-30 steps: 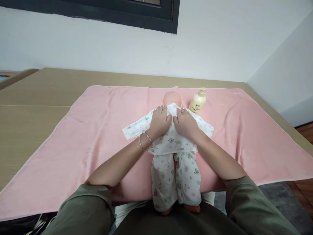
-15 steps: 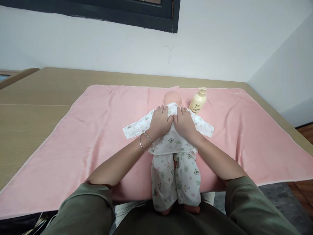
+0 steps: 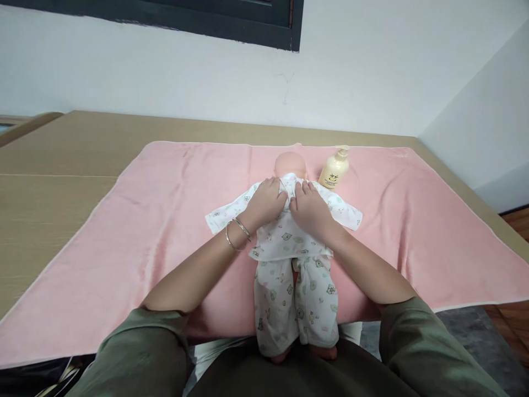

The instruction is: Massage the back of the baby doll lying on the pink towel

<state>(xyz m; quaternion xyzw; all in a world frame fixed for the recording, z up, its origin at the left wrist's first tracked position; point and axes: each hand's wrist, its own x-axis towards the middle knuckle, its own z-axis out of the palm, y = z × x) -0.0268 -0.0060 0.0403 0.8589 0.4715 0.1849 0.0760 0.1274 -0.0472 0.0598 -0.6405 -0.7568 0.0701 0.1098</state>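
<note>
A baby doll lies on its back or front, which I cannot tell, in a white printed shirt [image 3: 285, 237] and matching trousers [image 3: 275, 309]. Its bald head [image 3: 290, 164] points away from me and its sleeves spread to both sides. My left hand [image 3: 266, 203], with two bangles at the wrist, rests on the upper left of the shirt, fingers slightly bent and thumb apart. On the upper right lies my right hand [image 3: 309, 207], open and rather flat, fingers toward the collar. A yellow pump bottle [image 3: 334, 169] is beside the doll's head, right of my right hand.
A pink blanket [image 3: 165, 220] covers much of the wooden table [image 3: 49, 220] and hangs over the near edge. Behind the table is a white wall [image 3: 206, 82] with a dark window frame [image 3: 264, 30]. The doll's feet reach my body at the table's edge.
My left hand has shifted slightly left and its fingers bend more, so the gap between my hands is wider. My right hand has barely moved, and the doll lies as before.
</note>
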